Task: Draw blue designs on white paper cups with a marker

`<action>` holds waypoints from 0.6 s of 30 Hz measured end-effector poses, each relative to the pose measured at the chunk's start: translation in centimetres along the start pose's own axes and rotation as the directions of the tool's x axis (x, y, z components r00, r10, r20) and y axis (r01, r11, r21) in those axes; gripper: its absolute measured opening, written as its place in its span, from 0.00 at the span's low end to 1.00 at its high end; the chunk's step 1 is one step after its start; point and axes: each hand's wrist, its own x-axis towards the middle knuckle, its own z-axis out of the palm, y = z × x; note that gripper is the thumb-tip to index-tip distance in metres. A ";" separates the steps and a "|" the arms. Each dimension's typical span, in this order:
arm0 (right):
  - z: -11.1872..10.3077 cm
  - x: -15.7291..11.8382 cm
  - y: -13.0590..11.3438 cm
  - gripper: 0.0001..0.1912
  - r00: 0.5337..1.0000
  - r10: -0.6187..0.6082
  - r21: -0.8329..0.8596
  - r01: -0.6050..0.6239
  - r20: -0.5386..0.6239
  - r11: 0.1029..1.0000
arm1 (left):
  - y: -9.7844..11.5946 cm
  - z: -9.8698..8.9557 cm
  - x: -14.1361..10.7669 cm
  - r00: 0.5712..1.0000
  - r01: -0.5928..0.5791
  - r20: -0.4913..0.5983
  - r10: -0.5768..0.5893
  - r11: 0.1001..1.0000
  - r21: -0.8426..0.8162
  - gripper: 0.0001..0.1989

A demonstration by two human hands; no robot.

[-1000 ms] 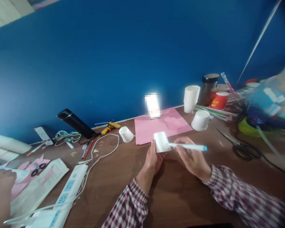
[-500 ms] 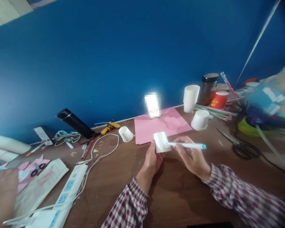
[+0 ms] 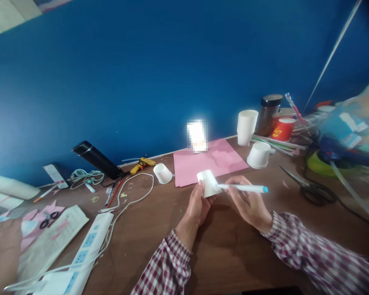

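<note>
A small white paper cup [image 3: 208, 184] is tilted in my left hand [image 3: 196, 205], whose thumb presses its side. My right hand [image 3: 249, 203] pinches a white marker with a light blue end [image 3: 249, 188]. The marker's tip meets the cup's right side; any mark there is too small to tell. Behind the cup lies a pink paper sheet [image 3: 187, 166]. One white cup [image 3: 162, 173] rests left of the sheet, another [image 3: 258, 155] stands upside down to its right, and a taller white stack [image 3: 247, 127] stands farther back.
Black-handled scissors [image 3: 315, 191] lie at the right, near a red cup [image 3: 283, 129] and a dark jar [image 3: 268, 114]. At the left are a power strip [image 3: 87, 246], a black bottle [image 3: 96, 159], a yellow glue gun [image 3: 142, 164] and another person's hand [image 3: 6, 237].
The cup in my left hand has tilted slightly to the left. My right hand and the marker have barely moved. The other person's hand has shifted a little.
</note>
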 end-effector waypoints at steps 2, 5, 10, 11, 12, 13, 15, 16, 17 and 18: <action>0.0 0.0 0.0 0.06 1.000 0.005 0.003 -0.005 0.002 1.000 | 0.1 0.1 0.0 1.000 0.004 -0.003 -0.004 1.000 -0.007 0.16; 0.0 0.0 0.0 0.07 1.000 0.017 -0.009 -0.017 0.010 1.000 | 0.2 0.2 -0.1 1.000 0.006 0.009 -0.005 1.000 -0.020 0.15; 0.1 0.0 0.2 0.08 0.999 0.032 -0.032 -0.032 0.010 0.999 | 0.3 0.4 -0.2 1.000 0.010 0.023 -0.009 1.000 -0.027 0.15; 0.1 0.0 0.2 0.08 0.999 0.034 -0.030 -0.033 0.012 0.999 | 0.3 0.4 -0.2 1.000 0.013 0.025 -0.012 0.999 -0.031 0.14; 0.1 -0.1 0.3 0.08 0.999 0.035 -0.028 -0.035 0.015 0.999 | 0.3 0.4 -0.1 1.000 0.017 0.026 -0.016 0.999 -0.035 0.14; 0.1 -0.1 0.3 0.08 0.999 0.034 -0.027 -0.034 0.019 0.999 | 0.3 0.4 -0.1 0.999 0.019 0.026 -0.018 0.999 -0.038 0.14; 0.2 -0.1 0.4 0.08 0.999 0.033 -0.020 -0.032 0.023 0.999 | 0.3 0.4 -0.1 1.000 0.021 0.021 -0.020 0.999 -0.040 0.14; 0.2 -0.1 0.3 0.08 0.999 0.031 -0.018 -0.030 0.024 0.999 | 0.2 0.4 -0.1 1.000 0.020 0.018 -0.019 0.999 -0.040 0.14; 0.2 -0.1 0.3 0.07 0.999 0.029 -0.018 -0.028 0.024 0.999 | 0.2 0.4 -0.1 1.000 0.017 0.013 -0.017 0.999 -0.039 0.14; 0.2 -0.1 0.3 0.07 0.999 0.026 -0.022 -0.025 0.025 0.999 | 0.2 0.4 -0.1 1.000 0.018 0.009 -0.018 0.999 -0.037 0.14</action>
